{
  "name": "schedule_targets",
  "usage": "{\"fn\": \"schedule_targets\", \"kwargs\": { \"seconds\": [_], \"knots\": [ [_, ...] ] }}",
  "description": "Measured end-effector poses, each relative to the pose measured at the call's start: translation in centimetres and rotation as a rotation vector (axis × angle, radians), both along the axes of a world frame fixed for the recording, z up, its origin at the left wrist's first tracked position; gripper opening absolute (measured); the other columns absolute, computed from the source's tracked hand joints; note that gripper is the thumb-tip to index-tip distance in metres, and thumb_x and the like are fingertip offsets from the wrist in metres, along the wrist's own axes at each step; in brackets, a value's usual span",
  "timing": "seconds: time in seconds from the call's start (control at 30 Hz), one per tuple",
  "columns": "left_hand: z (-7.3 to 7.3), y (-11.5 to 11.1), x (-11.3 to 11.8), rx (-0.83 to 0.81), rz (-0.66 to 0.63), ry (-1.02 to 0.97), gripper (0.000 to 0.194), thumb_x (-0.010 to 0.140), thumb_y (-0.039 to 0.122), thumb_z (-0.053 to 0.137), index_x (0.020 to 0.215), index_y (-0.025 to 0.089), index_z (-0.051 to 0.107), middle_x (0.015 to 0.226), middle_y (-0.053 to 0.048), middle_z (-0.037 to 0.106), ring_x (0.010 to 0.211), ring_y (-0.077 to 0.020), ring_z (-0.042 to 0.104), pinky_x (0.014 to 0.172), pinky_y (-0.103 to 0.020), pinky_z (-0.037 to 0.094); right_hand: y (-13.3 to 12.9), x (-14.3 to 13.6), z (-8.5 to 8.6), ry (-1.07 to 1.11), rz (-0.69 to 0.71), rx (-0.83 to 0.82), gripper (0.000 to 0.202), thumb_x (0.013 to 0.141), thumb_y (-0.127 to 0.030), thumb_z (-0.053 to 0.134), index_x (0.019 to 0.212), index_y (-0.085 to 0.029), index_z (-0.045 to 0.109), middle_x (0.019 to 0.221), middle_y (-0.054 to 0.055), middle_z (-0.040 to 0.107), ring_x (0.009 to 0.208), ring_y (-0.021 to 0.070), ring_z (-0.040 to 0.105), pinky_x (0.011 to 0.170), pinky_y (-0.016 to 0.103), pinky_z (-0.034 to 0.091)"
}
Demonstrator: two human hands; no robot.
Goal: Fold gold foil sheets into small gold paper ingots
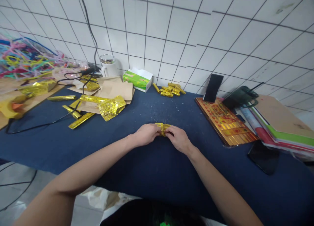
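Between my two hands, on the dark blue cloth, lies a small bundle of shiny gold foil pieces. My left hand grips its left side with bent fingers. On the other side, my right hand pinches the bundle's right end. The fingers cover part of the foil. Beyond the hands, near the wall, several short gold foil rolls sit in a pile. Longer gold rolls and a crumpled gold foil sheet lie to the left.
A green tissue pack, brown paper, a white mug and a black cable are at the back and left. To the right are a red-gold stack, an upright phone, a dark green cup and folders.
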State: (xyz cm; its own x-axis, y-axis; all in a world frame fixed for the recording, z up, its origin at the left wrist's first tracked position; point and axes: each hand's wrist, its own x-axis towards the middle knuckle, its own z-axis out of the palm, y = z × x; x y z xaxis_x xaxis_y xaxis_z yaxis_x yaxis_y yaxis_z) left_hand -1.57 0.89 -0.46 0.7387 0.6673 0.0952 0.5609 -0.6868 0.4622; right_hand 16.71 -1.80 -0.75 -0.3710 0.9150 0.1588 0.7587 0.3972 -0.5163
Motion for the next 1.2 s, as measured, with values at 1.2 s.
{"fn": "schedule_targets", "kwargs": {
  "seconds": [1.2],
  "knots": [
    [0.05, -0.39, -0.42, 0.058, 0.044, 0.011, 0.014, 0.081, 0.015, 0.044, 0.085, 0.017, 0.057, 0.084, -0.004, 0.062, 0.081, -0.0175, 0.059, 0.071, -0.027, 0.046, -0.19, 0.19, 0.19, 0.015, 0.003, -0.012, 0.015, 0.076, -0.009, 0.051, 0.073, -0.021, 0.06, 0.077, 0.0, 0.063, 0.077, 0.0152, 0.057, 0.072, 0.03, 0.043]
  ]
}}
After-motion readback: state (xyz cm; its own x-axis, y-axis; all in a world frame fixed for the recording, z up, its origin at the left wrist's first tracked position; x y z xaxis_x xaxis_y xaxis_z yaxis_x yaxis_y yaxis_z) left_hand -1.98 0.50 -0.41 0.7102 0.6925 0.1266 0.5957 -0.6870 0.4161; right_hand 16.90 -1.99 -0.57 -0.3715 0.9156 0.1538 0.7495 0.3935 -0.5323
